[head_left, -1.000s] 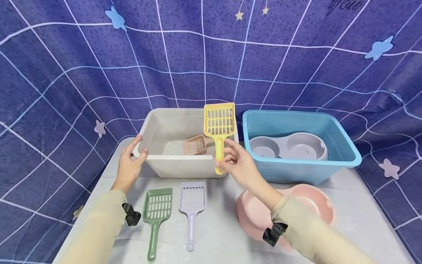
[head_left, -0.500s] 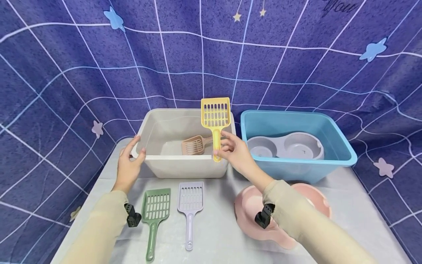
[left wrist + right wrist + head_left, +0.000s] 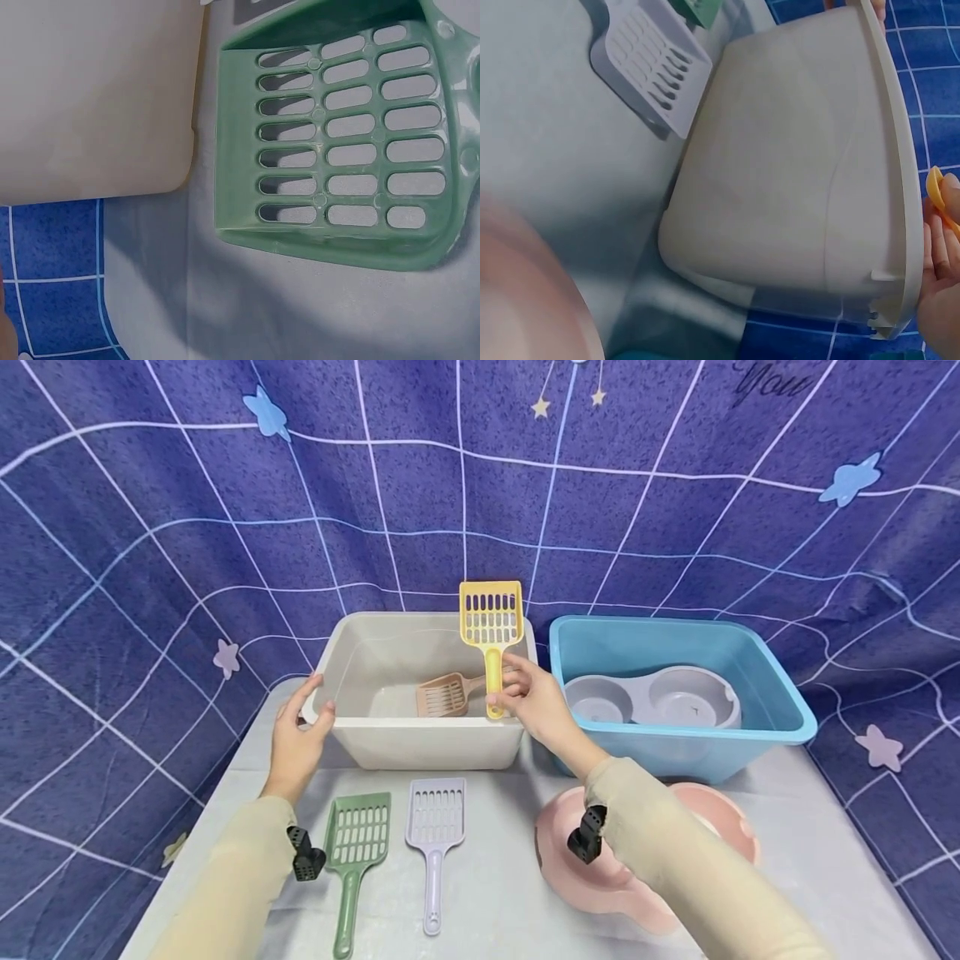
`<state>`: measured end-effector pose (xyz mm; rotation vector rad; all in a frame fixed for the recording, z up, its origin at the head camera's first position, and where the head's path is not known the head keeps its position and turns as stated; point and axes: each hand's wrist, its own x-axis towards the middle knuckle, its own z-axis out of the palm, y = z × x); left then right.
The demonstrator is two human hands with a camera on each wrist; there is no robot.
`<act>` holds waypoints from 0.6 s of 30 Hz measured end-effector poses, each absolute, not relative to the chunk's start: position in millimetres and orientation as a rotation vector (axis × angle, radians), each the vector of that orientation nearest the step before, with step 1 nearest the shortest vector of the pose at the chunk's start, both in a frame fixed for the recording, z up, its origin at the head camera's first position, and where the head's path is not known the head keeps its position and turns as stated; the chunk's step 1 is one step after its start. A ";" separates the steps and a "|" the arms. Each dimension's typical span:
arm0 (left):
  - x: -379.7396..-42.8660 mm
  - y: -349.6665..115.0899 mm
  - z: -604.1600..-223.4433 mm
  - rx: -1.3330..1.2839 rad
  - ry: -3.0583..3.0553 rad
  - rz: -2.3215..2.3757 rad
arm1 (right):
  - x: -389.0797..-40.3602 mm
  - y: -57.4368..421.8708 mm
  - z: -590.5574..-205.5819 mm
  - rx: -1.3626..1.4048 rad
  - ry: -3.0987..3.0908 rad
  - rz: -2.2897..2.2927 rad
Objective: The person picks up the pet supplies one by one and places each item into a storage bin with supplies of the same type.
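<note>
My right hand (image 3: 528, 693) pinches the handle of a yellow slotted litter scoop (image 3: 492, 620). The scoop is held head up over the right front part of a light grey litter box (image 3: 420, 743). At the box's left front corner, my left hand (image 3: 296, 743) grips the rim, with thumb and fingers spread about the corner. Inside the box lies a tan litter scoop (image 3: 442, 695), its handle partly behind the right hand and yellow scoop. In the right wrist view, the yellow scoop (image 3: 936, 187) shows only in part beside the box rim.
Before the box lie a green litter scoop (image 3: 358, 831) and a lilac one (image 3: 437, 814). To the right stands a blue litter box (image 3: 675, 747) with a grey double bowl (image 3: 641, 697) inside. A pink double bowl (image 3: 566, 860) sits beneath the right forearm. A patterned curtain hangs behind.
My right hand has moved the yellow scoop slightly up and away, over the grey litter box, with its forearm reaching further forward. My left hand keeps its place at the rim.
</note>
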<state>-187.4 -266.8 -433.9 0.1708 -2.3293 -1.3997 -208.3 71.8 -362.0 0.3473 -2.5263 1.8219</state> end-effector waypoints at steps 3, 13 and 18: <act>-187.2 -267.1 -433.7 0.165 -2.318 -1.413 | -211.4 70.3 -362.5 0.348 -2.532 1.816; -187.5 -264.9 -435.0 0.160 -2.310 -1.443 | -214.7 67.8 -364.4 0.318 -2.528 1.766; -187.9 -266.3 -436.5 0.153 -2.306 -1.446 | -214.3 67.2 -366.7 0.324 -2.531 1.772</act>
